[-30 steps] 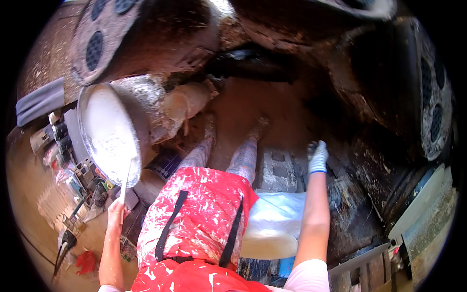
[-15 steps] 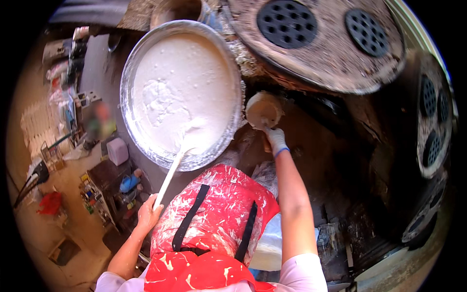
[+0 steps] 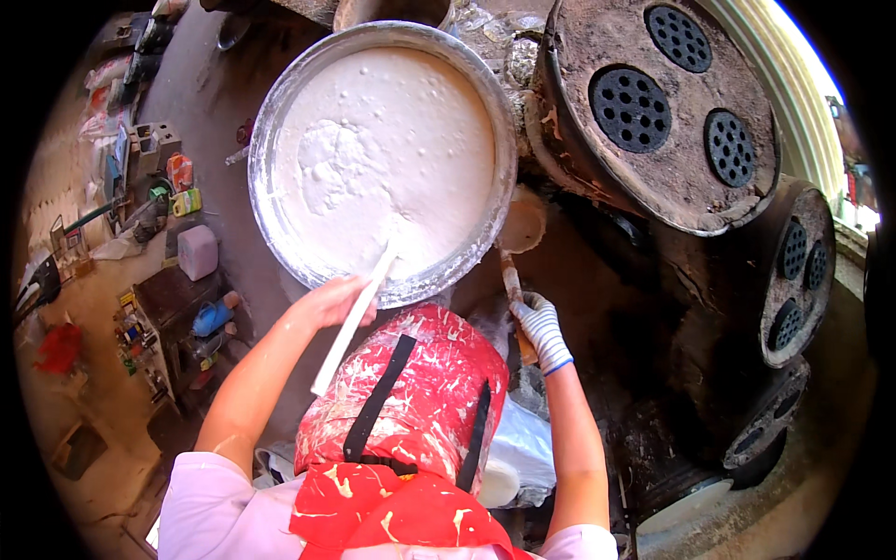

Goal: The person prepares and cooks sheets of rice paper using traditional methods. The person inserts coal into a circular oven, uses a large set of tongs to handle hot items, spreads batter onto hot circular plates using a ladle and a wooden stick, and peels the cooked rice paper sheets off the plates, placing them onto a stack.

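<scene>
A large metal basin [image 3: 378, 163] of thick white batter fills the upper middle. My bare left hand [image 3: 338, 303] grips a pale stick [image 3: 350, 336] partway along; its upper end rests in the batter near the basin's lower rim. Right of the basin, my right hand [image 3: 537, 325], in a striped glove, is closed on the long, crusted handle of a round scoop [image 3: 523, 222], held just below and outside the rim. Beneath both hands are my batter-splattered red apron [image 3: 373, 392] and, partly hidden, my legs.
A drum stove [image 3: 621, 187] with three perforated black discs [image 3: 630, 107] stands upper right; more drum stoves [image 3: 795, 280] line the right. A pale sack [image 3: 523, 439] lies by my right leg. Jugs [image 3: 196, 252], blocks and clutter cover the floor on the left.
My right hand has gone from empty, out at the right, to gripping the scoop by the basin. My left hand has moved up toward the batter with the stick. The view has shifted.
</scene>
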{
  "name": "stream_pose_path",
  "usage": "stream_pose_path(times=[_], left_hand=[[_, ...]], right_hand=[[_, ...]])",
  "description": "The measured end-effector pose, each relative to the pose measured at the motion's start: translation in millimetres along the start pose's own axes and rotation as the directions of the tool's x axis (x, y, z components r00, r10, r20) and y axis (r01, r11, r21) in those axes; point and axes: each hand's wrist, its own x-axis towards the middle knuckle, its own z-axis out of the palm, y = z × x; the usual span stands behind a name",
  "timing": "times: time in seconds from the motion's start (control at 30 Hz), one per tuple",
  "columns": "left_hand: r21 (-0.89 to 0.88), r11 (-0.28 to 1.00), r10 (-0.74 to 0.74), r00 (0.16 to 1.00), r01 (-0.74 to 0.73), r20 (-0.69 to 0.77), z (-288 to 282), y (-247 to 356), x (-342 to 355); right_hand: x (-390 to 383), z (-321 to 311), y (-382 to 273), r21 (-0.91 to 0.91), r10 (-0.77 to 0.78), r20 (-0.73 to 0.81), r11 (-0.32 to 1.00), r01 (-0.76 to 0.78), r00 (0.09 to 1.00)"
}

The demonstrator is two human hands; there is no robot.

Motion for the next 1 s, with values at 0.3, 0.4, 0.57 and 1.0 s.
stream_pose_path(times=[0.3,0.4,0.57,1.0], left_hand=[[0.369,0.89,0.401,0.842,-0.266,-0.361,16,-7,13],[0.577,0.767,0.526,0.792,-0.282,-0.311,-10,-20,-67],[0.889,0.262,0.876,0.479,-0.375,-0.056,0,-51,-228],[0.546,0.537,0.825,0.534,-0.643,-0.183,7,-48,-265]], right_hand=[[-71,-7,-11,-0.751,-0.354,-0.051,0.63,0.198,0.934],[-111,-13,-1,-0.834,-0.516,-0.027,0.484,0.265,0.856],[-193,-23,2,-0.8,-0.557,-0.077,0.529,0.283,0.827],[-317,24,-11,-0.413,-0.522,-0.136,0.802,0.431,0.842]])
